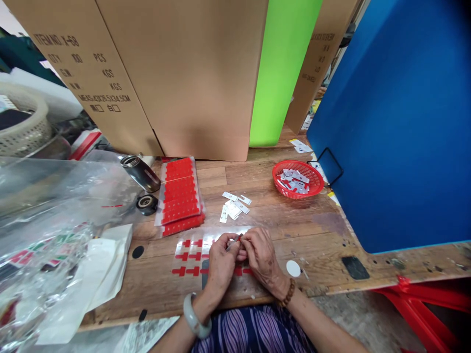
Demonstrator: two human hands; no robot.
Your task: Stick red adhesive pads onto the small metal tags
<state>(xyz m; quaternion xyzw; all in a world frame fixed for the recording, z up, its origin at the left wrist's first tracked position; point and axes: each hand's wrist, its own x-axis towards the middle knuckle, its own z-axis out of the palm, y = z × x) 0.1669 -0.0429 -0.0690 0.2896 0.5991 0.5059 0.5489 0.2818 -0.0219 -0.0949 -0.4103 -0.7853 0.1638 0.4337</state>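
Observation:
My left hand (222, 262) is closed, pinching a small flat metal plate (234, 242) between thumb and fingers. Against it, my right hand (260, 255) pinches at the plate's end, where a bit of red sticker (241, 236) shows at the fingertips. Beneath both hands lies a clear sheet (184, 249) carrying rows of red T-shaped stickers (192, 256), partly covered by the hands. Just beyond them is a loose pile of slotted metal plates (233, 209). A red plastic basket (298, 193) farther right holds plates, some with red on them.
Stacked red sticker sheets (180, 191) lie left of the pile, beside an open dark flask (142, 172) and its lid (147, 204). Plastic bags (55, 206) cover the left side. Cardboard cartons (191, 73) stand behind; a blue board (397, 127) borders the right.

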